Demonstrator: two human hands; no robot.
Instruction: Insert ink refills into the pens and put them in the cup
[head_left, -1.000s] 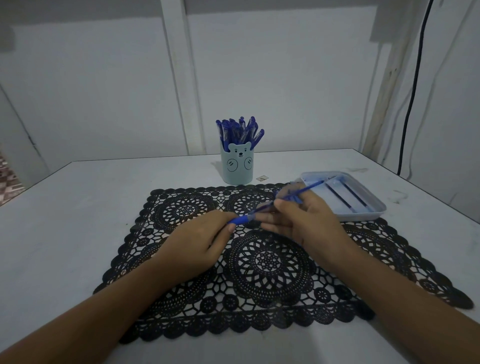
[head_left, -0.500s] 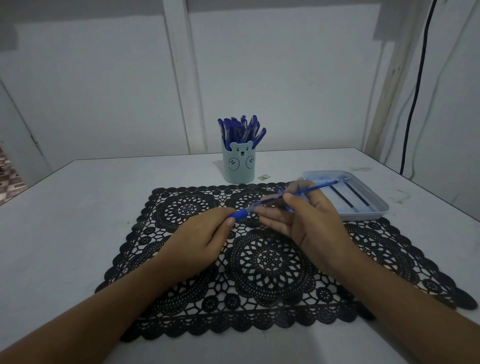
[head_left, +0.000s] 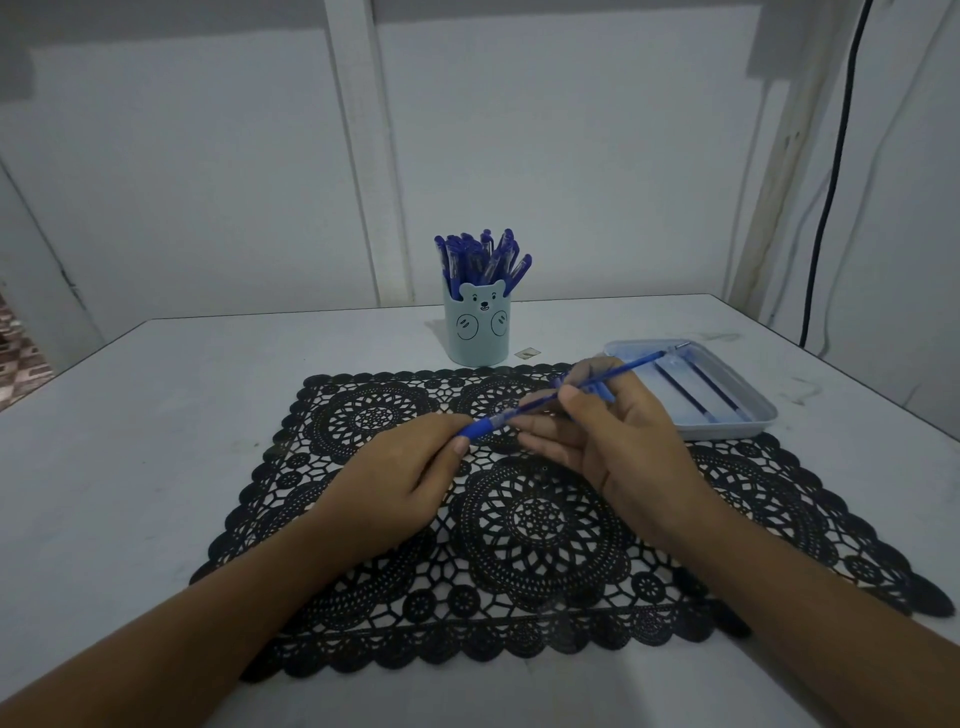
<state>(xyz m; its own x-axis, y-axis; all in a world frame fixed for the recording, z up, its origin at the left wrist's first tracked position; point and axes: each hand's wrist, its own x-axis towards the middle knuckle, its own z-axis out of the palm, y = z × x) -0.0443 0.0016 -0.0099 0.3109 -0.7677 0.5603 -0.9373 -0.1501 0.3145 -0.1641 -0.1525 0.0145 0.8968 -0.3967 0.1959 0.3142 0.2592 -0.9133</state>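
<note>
A blue pen (head_left: 524, 411) lies slanted between both hands over the black lace mat (head_left: 519, 519). My left hand (head_left: 395, 478) pinches its blue grip end. My right hand (head_left: 618, 441) grips the clear barrel, and the thin ink refill (head_left: 636, 362) sticks out past it toward the tray. A pale blue bear cup (head_left: 478, 332) behind the mat holds several blue pens (head_left: 480, 260). The pale blue tray (head_left: 737, 423) at the right holds two dark refills (head_left: 696, 392).
The white table (head_left: 130, 415) meets a white wall at the back. A small tag (head_left: 525, 353) lies beside the cup. A black cable (head_left: 826, 208) hangs down the wall at the right. The table's right edge runs past the tray.
The pen's right end has risen slightly and the refill end has shifted further right over the tray. Both hands stay on the pen in about the same place.
</note>
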